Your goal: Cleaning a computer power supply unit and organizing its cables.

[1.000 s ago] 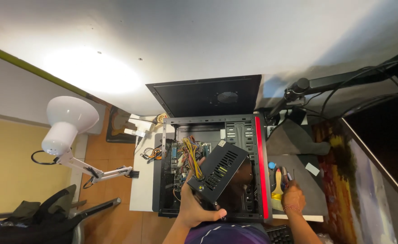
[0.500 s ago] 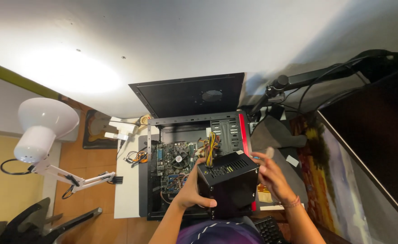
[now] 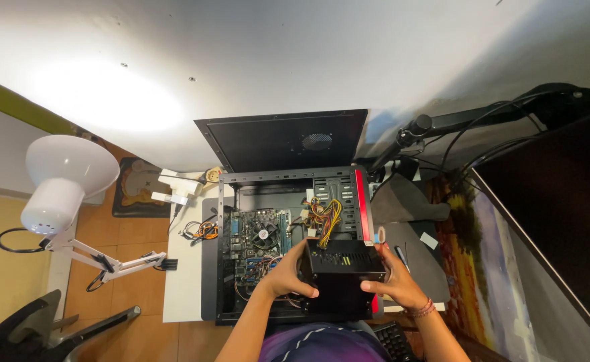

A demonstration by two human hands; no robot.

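Observation:
I hold a black power supply box (image 3: 343,275) over the near right part of an open computer case (image 3: 288,177). My left hand (image 3: 287,273) grips the box's left side and my right hand (image 3: 394,281) grips its right side. A bundle of yellow, red and black cables (image 3: 323,218) runs from the box's far end into the case. The motherboard (image 3: 258,245) with its round cooler fan lies in the case, just left of the box.
The case's black side panel (image 3: 283,139) leans against the wall behind it. A white desk lamp (image 3: 63,181) stands at left, a monitor arm (image 3: 455,124) and dark monitor (image 3: 556,221) at right. Small cables (image 3: 198,230) lie on the white table. A keyboard (image 3: 394,340) sits near me.
My right hand left the tools at the right and came onto the box. The box, held tilted in my left hand alone, now sits level in both hands, lower over the case.

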